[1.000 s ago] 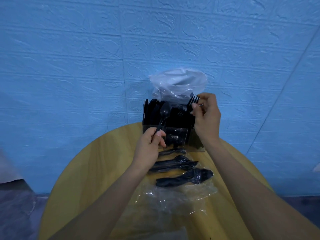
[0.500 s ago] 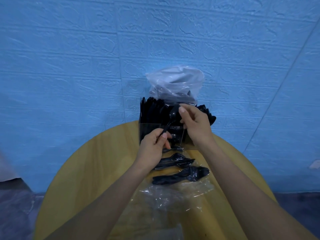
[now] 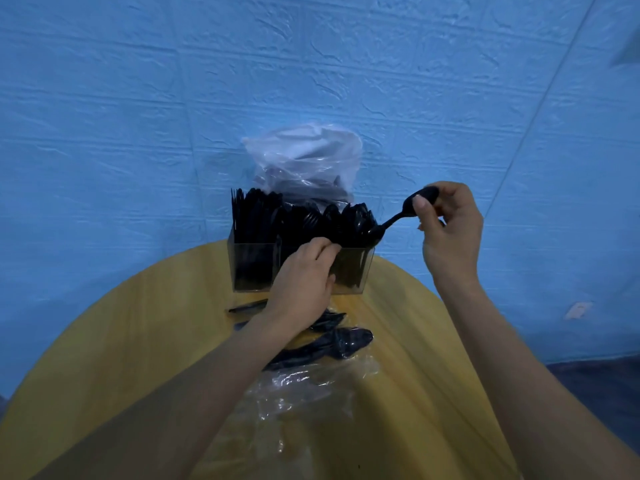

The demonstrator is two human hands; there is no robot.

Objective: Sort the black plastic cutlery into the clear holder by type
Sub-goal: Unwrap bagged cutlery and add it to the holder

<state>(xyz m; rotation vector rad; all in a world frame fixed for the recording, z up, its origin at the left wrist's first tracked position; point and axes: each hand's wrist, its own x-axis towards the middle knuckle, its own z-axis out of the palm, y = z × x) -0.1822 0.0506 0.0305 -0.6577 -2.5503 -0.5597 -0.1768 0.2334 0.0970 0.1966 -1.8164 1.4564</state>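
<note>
The clear holder stands at the far edge of the round table, packed with upright black cutlery in its compartments. My right hand pinches a black spoon by its bowl, the handle slanting down into the holder's right compartment. My left hand rests against the holder's front wall, fingers curled at its rim; whether it holds anything I cannot tell. Loose black cutlery lies on the table under my left wrist, and a single piece lies to the left.
A crumpled clear plastic bag with more dark cutlery stands behind the holder against the blue wall. Clear plastic wrap is spread on the yellow wooden table in front of me.
My right hand took the spoon from my left hand, carried it right and tipped its handle into the right compartment. My left hand moved up to the holder's front.
</note>
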